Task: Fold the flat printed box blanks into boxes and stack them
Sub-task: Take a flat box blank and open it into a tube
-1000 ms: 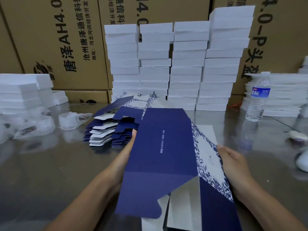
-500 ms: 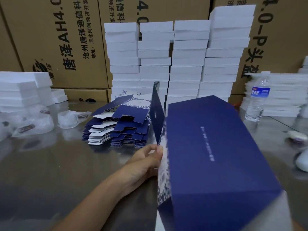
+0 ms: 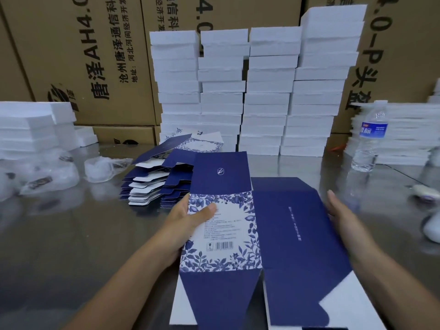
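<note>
Now the box blank [image 3: 238, 229] has just flipped, I note: floral panel up, over the near edge of the counter [image 3: 71, 246]. Left hand [image 3: 188, 225] grips it; right hand [image 3: 342, 217] lays fingers [image 3: 332, 198] straight against its side. Folding barely started.

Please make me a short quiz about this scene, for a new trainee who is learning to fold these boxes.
1. True or false: the water bottle stands to the left of the held box blank.
2. Which part of the blank does the left hand grip? A: the floral panel with the barcode. B: the plain navy panel. C: the far flap with the small logo.
3. Fill in: the pile of flat blanks lies just beyond the ___ hand.
Key: 1 false; 2 A; 3 left.
</note>
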Tool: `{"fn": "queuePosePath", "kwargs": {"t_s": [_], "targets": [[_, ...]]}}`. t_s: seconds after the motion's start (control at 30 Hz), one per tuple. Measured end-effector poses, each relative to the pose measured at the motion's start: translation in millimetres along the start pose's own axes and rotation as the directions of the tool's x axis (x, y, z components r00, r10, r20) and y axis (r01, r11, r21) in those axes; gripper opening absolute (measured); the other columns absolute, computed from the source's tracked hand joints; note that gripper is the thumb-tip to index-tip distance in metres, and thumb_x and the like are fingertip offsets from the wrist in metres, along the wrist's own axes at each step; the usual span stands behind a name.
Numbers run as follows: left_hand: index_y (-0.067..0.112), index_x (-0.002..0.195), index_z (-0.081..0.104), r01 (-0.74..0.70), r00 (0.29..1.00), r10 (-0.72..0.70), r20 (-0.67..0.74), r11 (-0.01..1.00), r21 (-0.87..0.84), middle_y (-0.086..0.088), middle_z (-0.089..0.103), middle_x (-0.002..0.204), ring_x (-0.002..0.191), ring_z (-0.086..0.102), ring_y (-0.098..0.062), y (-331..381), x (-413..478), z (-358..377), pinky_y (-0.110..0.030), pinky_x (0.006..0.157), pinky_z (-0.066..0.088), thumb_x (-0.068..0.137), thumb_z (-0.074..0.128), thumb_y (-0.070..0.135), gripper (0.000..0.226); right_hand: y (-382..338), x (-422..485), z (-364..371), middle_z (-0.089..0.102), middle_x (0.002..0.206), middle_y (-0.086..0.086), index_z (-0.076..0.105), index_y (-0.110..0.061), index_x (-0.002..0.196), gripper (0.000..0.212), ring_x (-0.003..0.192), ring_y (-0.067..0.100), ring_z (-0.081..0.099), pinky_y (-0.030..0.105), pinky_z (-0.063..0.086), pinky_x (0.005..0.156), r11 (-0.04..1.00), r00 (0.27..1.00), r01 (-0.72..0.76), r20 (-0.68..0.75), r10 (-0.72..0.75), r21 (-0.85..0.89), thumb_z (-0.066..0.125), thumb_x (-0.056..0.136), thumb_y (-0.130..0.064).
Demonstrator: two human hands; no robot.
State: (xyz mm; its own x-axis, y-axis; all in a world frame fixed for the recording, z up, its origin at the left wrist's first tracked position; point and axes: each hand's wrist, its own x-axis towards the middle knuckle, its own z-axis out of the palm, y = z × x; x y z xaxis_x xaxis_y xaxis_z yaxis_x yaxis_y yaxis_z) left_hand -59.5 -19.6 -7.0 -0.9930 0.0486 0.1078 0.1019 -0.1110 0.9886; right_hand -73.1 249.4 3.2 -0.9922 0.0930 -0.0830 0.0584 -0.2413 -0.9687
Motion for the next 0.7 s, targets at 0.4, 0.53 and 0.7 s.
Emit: {"fn": "queuePosePath", "kwargs": {"t_s": [0.4, 0.53, 0.7], "targets": [[0.002, 0.097, 0.060, 0.027, 0.950, 0.070, -0.306, 0.953, 0.302, -0.015, 0.057, 0.087, 0.073, 0.045, -0.021, -4, 10, 3, -0.030, 0.066, 0.035, 0.101, 0.036, 0.037, 0.043, 15, 4, 4, 0.055, 0.076, 0.026, 0.052, 0.015, 0.091, 0.050, 0.070, 0.022, 0.048, 0.033, 0.038, 0.069, 0.915, 0.955, 0.227, -0.107, -0.276, -0.334, 0.050, 0.096, -0.035], [0.007, 0.075, 0.054, 0.000, 0.927, 0.122, -0.354, 0.945, 0.327, 0.000, 0.053, 0.064, 0.060, 0.044, -0.019, -3, 10, 1, -0.029, 0.058, 0.032, 0.102, 0.037, 0.032, 0.040, 16, 4, 7, 0.055, 0.097, 0.035, 0.051, 0.017, 0.097, 0.053, 0.069, 0.021, 0.050, 0.029, 0.039, 0.065, 0.905, 0.962, 0.218, -0.074, -0.262, -0.366, 0.048, 0.096, -0.036], [0.011, 0.075, 0.048, 0.027, 0.926, 0.067, -0.371, 0.970, 0.243, 0.009, 0.036, 0.043, 0.036, 0.030, -0.008, -6, 11, -2, -0.020, 0.043, 0.024, 0.101, 0.038, 0.039, 0.039, 18, 6, 6, 0.040, 0.066, 0.011, 0.047, 0.000, 0.069, 0.043, 0.061, 0.018, 0.037, 0.024, 0.029, 0.053, 0.810, 0.957, 0.239, -0.013, -0.291, -0.536, 0.041, 0.100, -0.029]]}}
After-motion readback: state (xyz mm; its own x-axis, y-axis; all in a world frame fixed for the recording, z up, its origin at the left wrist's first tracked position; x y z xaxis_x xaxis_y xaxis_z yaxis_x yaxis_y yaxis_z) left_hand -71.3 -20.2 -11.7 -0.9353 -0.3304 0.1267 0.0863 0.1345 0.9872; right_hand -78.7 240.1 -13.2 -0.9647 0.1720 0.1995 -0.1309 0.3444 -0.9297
